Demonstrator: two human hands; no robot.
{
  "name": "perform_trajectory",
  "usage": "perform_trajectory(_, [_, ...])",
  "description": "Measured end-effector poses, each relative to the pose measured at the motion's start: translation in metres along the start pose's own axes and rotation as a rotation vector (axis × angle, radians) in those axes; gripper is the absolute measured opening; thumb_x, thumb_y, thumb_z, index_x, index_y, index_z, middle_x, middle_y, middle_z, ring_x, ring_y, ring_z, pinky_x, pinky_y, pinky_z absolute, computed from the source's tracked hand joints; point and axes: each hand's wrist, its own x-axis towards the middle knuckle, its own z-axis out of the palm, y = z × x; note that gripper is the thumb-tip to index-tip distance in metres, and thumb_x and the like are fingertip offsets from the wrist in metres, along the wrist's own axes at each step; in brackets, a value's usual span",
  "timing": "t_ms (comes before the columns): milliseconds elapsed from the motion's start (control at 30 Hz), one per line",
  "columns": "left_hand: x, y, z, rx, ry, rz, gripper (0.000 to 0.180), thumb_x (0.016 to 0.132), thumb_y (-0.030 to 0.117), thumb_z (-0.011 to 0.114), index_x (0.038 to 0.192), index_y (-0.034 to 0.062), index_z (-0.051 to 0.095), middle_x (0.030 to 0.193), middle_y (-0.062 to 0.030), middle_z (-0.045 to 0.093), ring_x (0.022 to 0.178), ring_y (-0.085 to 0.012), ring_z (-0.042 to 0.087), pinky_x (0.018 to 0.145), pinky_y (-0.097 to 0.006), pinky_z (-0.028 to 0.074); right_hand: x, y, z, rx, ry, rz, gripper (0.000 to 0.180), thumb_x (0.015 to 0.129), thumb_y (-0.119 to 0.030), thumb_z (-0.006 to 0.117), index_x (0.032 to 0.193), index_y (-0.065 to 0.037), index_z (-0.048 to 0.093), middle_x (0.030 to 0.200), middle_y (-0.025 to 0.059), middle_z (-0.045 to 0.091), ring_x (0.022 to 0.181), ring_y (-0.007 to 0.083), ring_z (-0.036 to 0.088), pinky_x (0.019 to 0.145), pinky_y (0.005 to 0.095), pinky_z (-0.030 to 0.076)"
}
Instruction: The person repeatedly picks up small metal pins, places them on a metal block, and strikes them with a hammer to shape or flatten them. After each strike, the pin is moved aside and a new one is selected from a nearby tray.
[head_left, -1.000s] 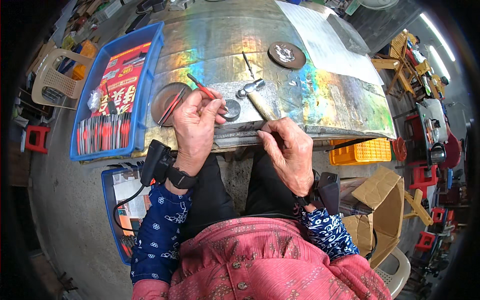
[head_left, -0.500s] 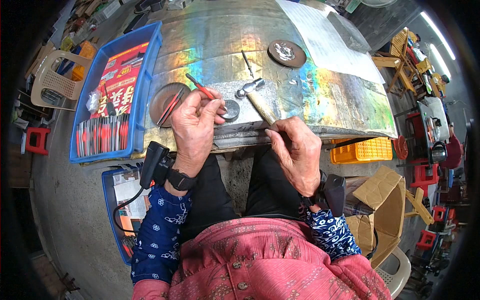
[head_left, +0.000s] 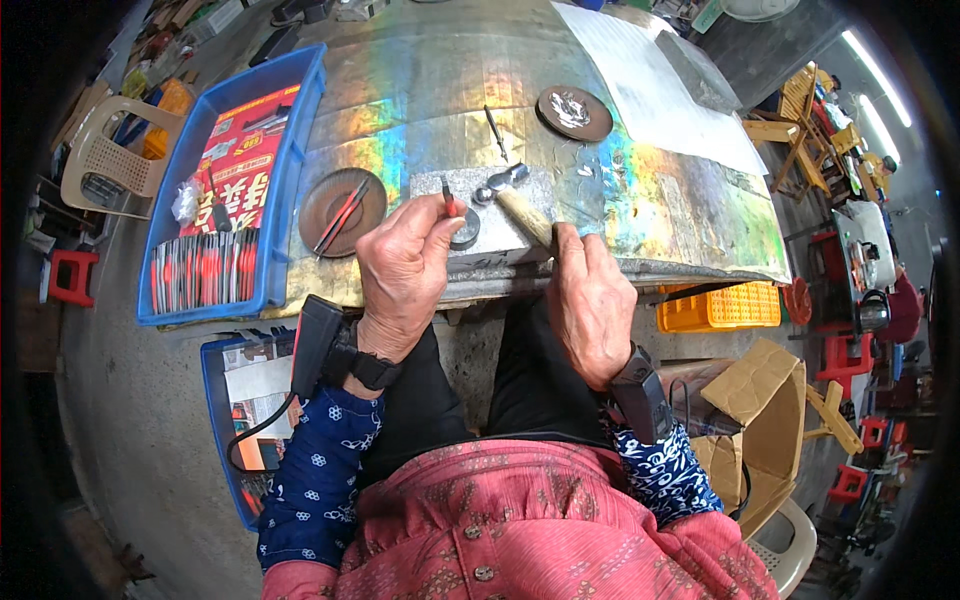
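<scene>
In my left hand (head_left: 405, 280), thumb and fingers pinch a slim red piece with a dark tip (head_left: 449, 200); the tip points up and its lower part is hidden. A round grey metal disc (head_left: 464, 232) is beside those fingertips, on a grey metal block (head_left: 492, 238) at the table's near edge. My right hand (head_left: 592, 310) is closed round the handle end of a hammer (head_left: 525, 216), whose head lies over the block's far side. A brown round dish (head_left: 315, 205) left of the block holds slim red-and-black pieces (head_left: 343, 214).
At the left stands a blue tray (head_left: 305, 150) with many slim red and silver pieces in a row. Farther off are a thin dark tool (head_left: 494, 130) and a brown dish (head_left: 560, 128) with white stuff. A yellow crate (head_left: 720, 308) and cardboard box (head_left: 770, 400) are at right.
My left hand has turned, so the slim red piece now points upward instead of far left. My right hand has shifted slightly and tilted over the hammer's handle end.
</scene>
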Motion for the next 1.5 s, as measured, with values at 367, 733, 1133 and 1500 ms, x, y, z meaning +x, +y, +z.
perform_trajectory(367, [0.002,0.003,0.000,0.022,0.041,0.090,0.011,0.083,-0.002,0.067,0.094,-0.0035,0.067,0.084,-0.0127,0.070,0.072,-0.0174,0.067,0.063,-0.029,0.051,0.011,-0.006,-0.099,0.506,0.106,-0.085,0.028,0.085,-0.004,0.067,0.111,0.002,0.060,0.086,0.0159,0.064,0.066,0.0215,0.063,0.062,0.0289,0.050])
perform_trajectory(733, [0.000,0.004,0.001,0.069,0.044,0.076,0.013,0.082,0.000,0.069,0.095,-0.0024,0.067,0.086,-0.0149,0.069,0.075,-0.0240,0.069,0.066,-0.030,0.052,0.022,-0.021,-0.136,0.567,0.222,-0.195,0.027,0.086,-0.003,0.063,0.112,0.006,0.061,0.088,0.0180,0.066,0.074,0.0250,0.067,0.068,0.0316,0.053])
perform_trajectory(1133, [0.002,0.002,0.001,0.043,0.048,0.076,0.011,0.080,-0.002,0.070,0.091,-0.0029,0.068,0.085,-0.0146,0.070,0.077,-0.0253,0.069,0.066,-0.031,0.052,0.031,-0.016,-0.125,0.612,-0.105,-0.080,0.025,0.090,-0.006,0.062,0.113,0.003,0.062,0.073,0.0173,0.060,0.059,0.0229,0.059,0.058,0.0307,0.048])
perform_trajectory(1500, [0.002,0.001,0.001,0.039,0.044,0.086,0.013,0.081,-0.002,0.069,0.094,-0.0035,0.068,0.086,-0.0156,0.070,0.077,-0.0253,0.070,0.067,-0.031,0.052,0.033,-0.027,-0.128,0.584,-0.117,-0.012,0.026,0.091,-0.009,0.062,0.115,0.001,0.060,0.072,0.0179,0.057,0.059,0.0236,0.057,0.059,0.0311,0.048])
